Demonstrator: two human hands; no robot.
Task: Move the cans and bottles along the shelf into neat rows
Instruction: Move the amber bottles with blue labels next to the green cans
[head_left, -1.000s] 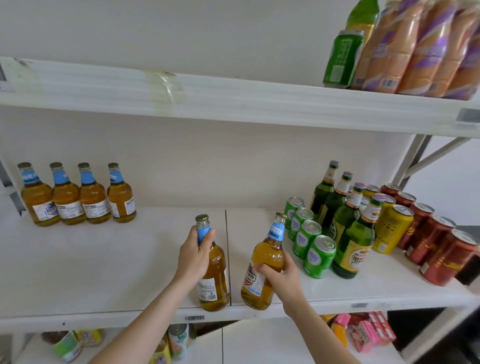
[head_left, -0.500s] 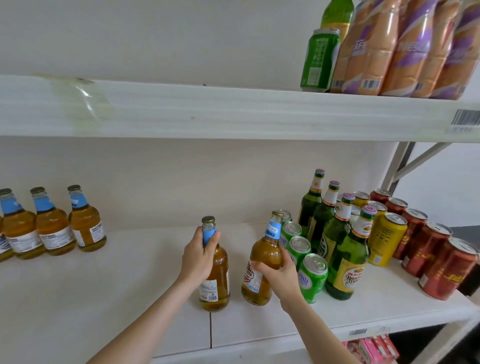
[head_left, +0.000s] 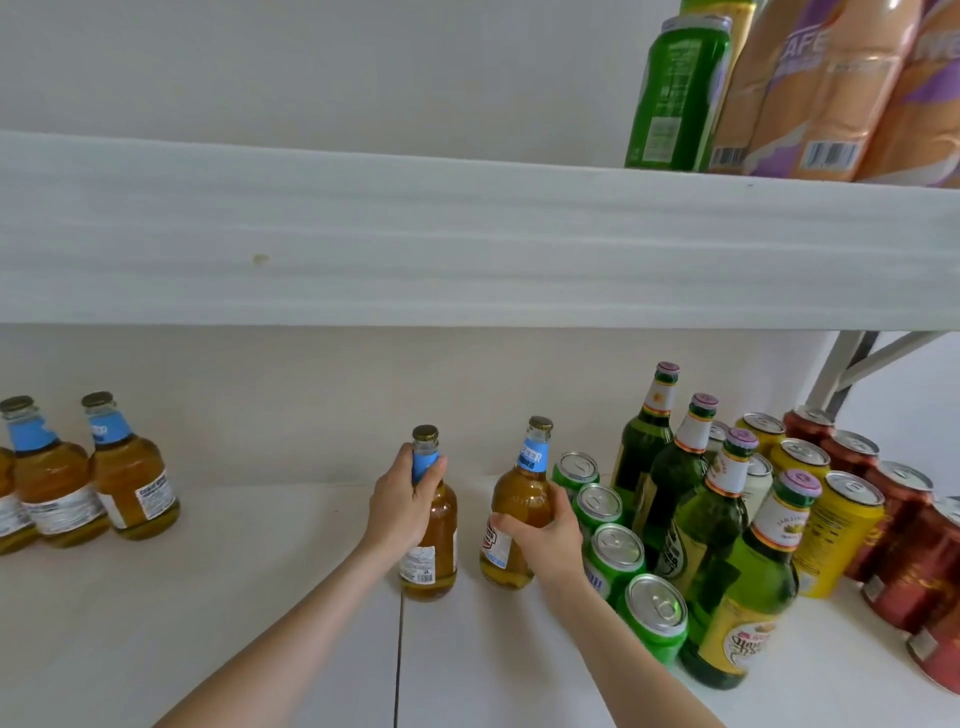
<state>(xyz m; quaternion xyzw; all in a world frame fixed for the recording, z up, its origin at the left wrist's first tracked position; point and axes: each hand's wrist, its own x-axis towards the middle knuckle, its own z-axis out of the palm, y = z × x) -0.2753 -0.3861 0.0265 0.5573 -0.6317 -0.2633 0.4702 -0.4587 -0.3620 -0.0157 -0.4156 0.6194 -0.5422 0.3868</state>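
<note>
Two amber beer bottles with blue neck labels stand upright near the middle of the white shelf (head_left: 260, 597). My left hand (head_left: 402, 501) grips the left bottle (head_left: 434, 551) around its neck and shoulder. My right hand (head_left: 545, 530) wraps the body of the right bottle (head_left: 519, 504), which leans slightly and stands close beside a row of green cans (head_left: 613, 556). Behind the cans runs a row of green glass bottles (head_left: 691, 499), then yellow cans (head_left: 836, 535) and red cans (head_left: 904, 551). Similar amber bottles (head_left: 130, 483) stand at the far left by the back wall.
The upper shelf's thick white front edge (head_left: 467, 239) hangs across the view above the bottles. On it at the right stand a green can (head_left: 675, 93) and orange-purple packs (head_left: 831, 88). A seam (head_left: 399, 660) splits the lower shelf boards. A grey bracket (head_left: 852, 364) is at the back right.
Both hands have carried their bottles from near the shelf's front edge deeper in, toward the green cans. The view has shifted closer and rightward, so fewer left bottles show.
</note>
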